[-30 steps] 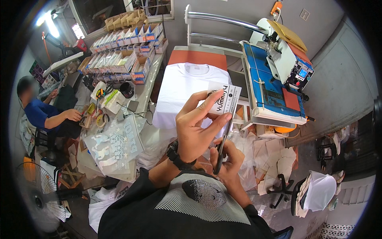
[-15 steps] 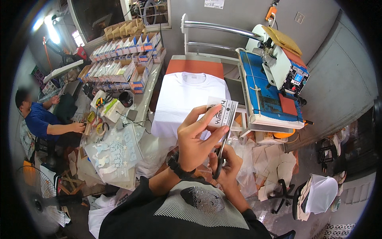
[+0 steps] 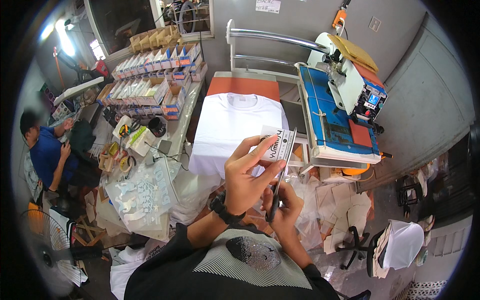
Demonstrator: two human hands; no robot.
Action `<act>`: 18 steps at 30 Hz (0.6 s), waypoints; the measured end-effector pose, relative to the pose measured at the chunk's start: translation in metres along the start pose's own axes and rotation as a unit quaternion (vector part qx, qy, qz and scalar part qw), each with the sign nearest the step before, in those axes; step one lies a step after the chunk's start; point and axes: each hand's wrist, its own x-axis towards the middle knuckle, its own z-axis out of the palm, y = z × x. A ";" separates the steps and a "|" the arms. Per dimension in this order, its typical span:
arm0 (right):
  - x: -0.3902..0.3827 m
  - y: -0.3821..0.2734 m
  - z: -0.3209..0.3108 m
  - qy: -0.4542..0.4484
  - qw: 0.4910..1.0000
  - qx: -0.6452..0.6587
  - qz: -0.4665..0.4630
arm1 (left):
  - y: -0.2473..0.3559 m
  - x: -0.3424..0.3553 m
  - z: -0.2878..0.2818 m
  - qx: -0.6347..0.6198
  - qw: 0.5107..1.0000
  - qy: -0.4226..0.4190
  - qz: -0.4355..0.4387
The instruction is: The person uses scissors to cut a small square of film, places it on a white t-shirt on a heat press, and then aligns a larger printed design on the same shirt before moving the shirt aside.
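Note:
My left hand (image 3: 244,175) pinches a small clear sheet with black lettering (image 3: 270,144) between thumb and fingers. Wrapped round the dark handles of a pair of scissors (image 3: 274,202) is my right hand (image 3: 289,206), just below and right of the left. The scissor blades point up and away along the sheet's right edge, touching or very close to it. Beyond my hands a white T-shirt (image 3: 225,122) lies spread on the orange-red pad (image 3: 265,86) of a heat press. The lower part of the shirt is partly hidden by my left hand.
The press head with a blue cover (image 3: 312,95) and control box (image 3: 371,99) stands right. On the left table (image 3: 186,100) are boxes of white packets (image 3: 150,90), a tape measure and printed clear film (image 3: 142,195). A co-worker in blue (image 3: 47,152) sits far left; a fan (image 3: 55,250) stands nearer.
The scissor blades have shifted along the sheet's right edge, and the sheet's right margin looks narrower. The co-worker's hand has drawn back from the table. My view has tilted slightly.

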 end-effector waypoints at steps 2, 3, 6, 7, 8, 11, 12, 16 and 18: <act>0.002 -0.006 0.000 0.035 0.996 0.061 0.052 | -0.002 -0.001 0.003 -0.028 0.999 0.019 0.002; 0.007 -0.016 0.000 0.060 0.988 0.117 0.086 | -0.003 -0.002 0.003 -0.041 0.999 0.029 0.003; 0.033 -0.034 -0.011 0.068 0.974 0.192 0.099 | -0.008 -0.006 -0.007 0.006 1.000 -0.025 0.016; 0.042 -0.038 -0.015 0.057 0.970 0.209 0.111 | -0.003 -0.006 -0.005 0.004 0.999 -0.034 -0.005; 0.049 -0.040 -0.019 0.045 0.965 0.226 0.123 | 0.000 -0.008 -0.004 -0.018 0.999 -0.043 -0.009; 0.065 -0.040 -0.041 -0.030 0.964 0.222 0.145 | 0.001 -0.011 -0.011 -0.067 0.995 -0.072 -0.022; 0.072 -0.043 -0.051 -0.084 0.965 0.193 0.154 | 0.000 -0.012 -0.017 -0.070 0.993 -0.086 -0.033; 0.098 -0.046 -0.070 -0.262 0.941 0.140 0.165 | -0.008 -0.002 -0.038 -0.115 0.974 -0.185 -0.061; 0.103 -0.054 -0.066 -0.268 0.941 0.130 0.158 | -0.001 0.007 -0.042 0.022 0.977 -0.210 -0.003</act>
